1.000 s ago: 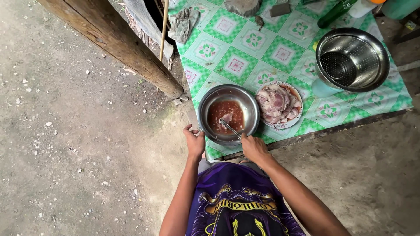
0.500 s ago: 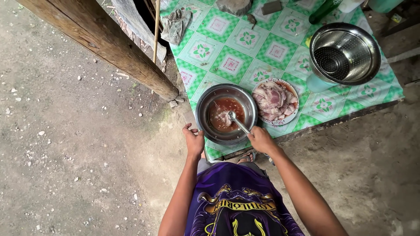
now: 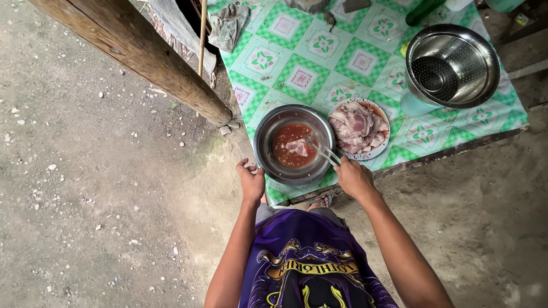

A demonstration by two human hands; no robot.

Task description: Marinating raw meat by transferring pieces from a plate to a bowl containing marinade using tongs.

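The left hand [image 3: 252, 181] grips the near rim of the steel bowl [image 3: 268, 134] of red sauce at the tabletop [image 3: 302, 57] edge — the right hand [image 3: 354, 177] is closed around a spoon [image 3: 322, 153] dipped into it, beside a plate of raw meat [image 3: 359, 127].

Bare packed earth makes up the floor [image 3: 97, 188], grey-brown and strewn with small pale pebbles. A thick round wooden post [image 3: 142, 57] slants from the upper left down to the ground beside the table [image 3: 297, 51], which is covered with a green-and-white checked cloth printed with flower squares. A thin pale stick [image 3: 201, 34] leans near the post, in front of a dark opening. The daylight is soft and even, without hard shadows.
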